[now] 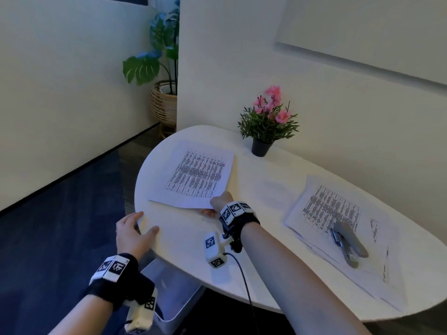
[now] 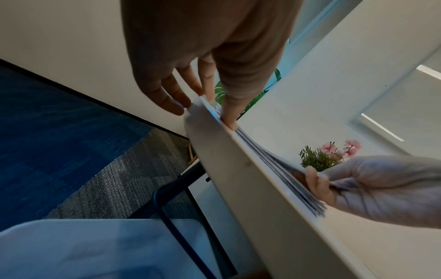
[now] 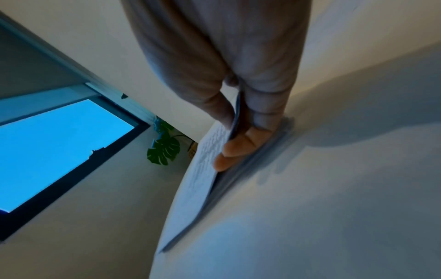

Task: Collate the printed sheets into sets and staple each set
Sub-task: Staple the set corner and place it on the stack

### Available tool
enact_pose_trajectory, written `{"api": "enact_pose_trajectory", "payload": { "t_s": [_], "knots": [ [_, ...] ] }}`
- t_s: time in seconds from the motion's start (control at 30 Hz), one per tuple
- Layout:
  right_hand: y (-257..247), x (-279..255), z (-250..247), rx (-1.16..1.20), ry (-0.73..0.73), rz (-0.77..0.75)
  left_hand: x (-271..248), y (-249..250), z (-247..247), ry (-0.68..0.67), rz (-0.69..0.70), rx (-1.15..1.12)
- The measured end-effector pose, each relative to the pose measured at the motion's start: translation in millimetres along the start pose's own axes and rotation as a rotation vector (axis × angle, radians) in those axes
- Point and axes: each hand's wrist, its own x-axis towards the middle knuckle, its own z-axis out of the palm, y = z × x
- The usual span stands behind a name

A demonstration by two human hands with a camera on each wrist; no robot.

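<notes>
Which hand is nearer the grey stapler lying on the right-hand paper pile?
Right. The right hand pinches the corner of the left printed stack, mid-table, apart from the grey stapler. The left hand rests on the white table's near-left edge, farther away.

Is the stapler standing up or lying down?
Lying down. The grey stapler rests flat on the pile of printed sheets at the right of the white table, and neither hand touches it.
</notes>
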Motion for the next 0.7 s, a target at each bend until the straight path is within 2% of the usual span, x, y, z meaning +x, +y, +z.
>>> {"api": "enact_pose_trajectory", "payload": {
  "t_s": [0.17,0.3,0.43,0.53,0.7],
  "knots": [
    [7,11,2,0.02,0.15,0.044,-1,-3,1,-0.017,0.026,-0.025],
    [2,16,4,-0.017,0.161,-0.082,0,-6,3,-0.012,0.036,-0.029],
    [-3,12,6,-0.042,0.164,-0.05,-2,-8,2,-0.018,0.065,-0.03],
    [-2,11,4,-0.173,0.175,0.002,-3,-9,2,-0.018,0.072,-0.023],
    [7,11,-6,-0.44,0.221,-0.019,-5,-8,1,-0.025,0.064,-0.029]
  ]
}}
